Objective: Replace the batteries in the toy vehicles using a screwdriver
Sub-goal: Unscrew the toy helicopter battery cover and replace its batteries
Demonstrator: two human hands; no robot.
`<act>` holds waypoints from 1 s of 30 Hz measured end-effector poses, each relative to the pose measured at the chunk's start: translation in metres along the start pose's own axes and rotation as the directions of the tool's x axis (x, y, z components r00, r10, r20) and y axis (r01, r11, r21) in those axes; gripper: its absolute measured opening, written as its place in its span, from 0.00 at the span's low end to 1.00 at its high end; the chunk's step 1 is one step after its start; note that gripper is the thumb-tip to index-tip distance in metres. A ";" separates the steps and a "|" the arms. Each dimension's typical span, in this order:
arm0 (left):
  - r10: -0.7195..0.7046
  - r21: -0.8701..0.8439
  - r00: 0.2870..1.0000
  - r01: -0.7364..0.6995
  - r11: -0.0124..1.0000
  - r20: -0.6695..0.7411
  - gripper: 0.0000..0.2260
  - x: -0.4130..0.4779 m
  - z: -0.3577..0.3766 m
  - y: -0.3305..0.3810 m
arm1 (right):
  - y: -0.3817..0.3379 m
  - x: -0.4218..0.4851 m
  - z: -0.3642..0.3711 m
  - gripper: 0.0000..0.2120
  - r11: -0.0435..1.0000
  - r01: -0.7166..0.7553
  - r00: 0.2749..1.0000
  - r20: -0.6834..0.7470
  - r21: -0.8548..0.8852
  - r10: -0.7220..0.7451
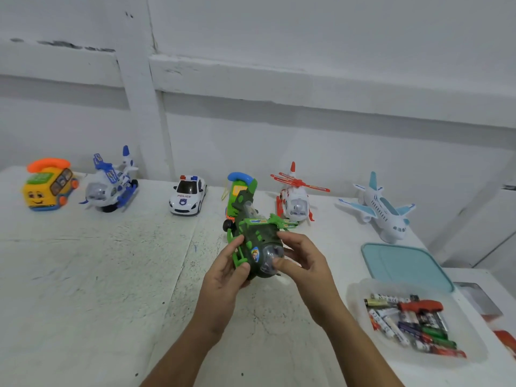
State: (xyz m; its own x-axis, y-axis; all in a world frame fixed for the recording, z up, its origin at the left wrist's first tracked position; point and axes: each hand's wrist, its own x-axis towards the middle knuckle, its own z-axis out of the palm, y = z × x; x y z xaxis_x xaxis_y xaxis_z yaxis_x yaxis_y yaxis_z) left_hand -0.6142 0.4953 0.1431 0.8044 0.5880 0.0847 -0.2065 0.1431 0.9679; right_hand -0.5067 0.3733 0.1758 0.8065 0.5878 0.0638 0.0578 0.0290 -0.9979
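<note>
Scuffed white table (pixel 83 275), teal lid (pixel 405 266) — white wall (pixel 279 37) behind

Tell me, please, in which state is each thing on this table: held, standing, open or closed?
Green helicopter, held in both hands.
Left hand, grips the helicopter.
Right hand, grips the helicopter.
Box, open.
Lid, off, flat beside the box.
Screwdriver, lying in the box.
Batteries, loose in the box.
Police car, upright, untouched.
Red helicopter, upright, untouched.
Blue helicopter, upright, untouched.
Airplane, upright, untouched.
</note>
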 end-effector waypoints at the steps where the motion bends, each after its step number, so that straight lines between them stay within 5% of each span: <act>1: -0.031 -0.030 0.999 0.031 0.999 0.008 0.21 0.000 -0.002 -0.002 | 0.001 -0.001 -0.002 0.19 1.000 -0.005 0.999 0.041 0.018 0.004; 4: -0.133 -0.110 0.989 0.139 0.984 0.067 0.22 -0.001 -0.005 -0.002 | 0.004 -0.007 -0.003 0.20 0.998 0.005 0.995 0.101 0.067 -0.011; 9: -0.232 -0.064 0.964 0.242 0.968 0.130 0.21 0.000 -0.009 -0.003 | 0.017 -0.014 -0.005 0.20 0.992 0.093 0.995 0.041 -0.087 -0.089; 15: -0.195 0.132 0.970 0.177 0.975 0.146 0.26 0.003 -0.005 -0.012 | 0.032 -0.021 -0.016 0.24 0.958 0.142 0.989 0.000 -0.250 -0.147; 30: -0.163 0.201 0.979 0.136 0.970 0.125 0.29 0.008 0.003 -0.016 | 0.041 -0.017 -0.022 0.24 0.949 0.143 0.990 0.036 -0.281 -0.139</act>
State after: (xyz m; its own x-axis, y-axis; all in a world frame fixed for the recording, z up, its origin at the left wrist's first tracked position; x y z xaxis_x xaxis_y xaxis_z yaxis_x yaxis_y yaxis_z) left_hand -0.6032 0.4951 0.1294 0.8904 0.4529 -0.0457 0.0213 0.0589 0.9980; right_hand -0.5050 0.3468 0.1338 0.7688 0.6071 0.2012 0.3357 -0.1154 -0.9349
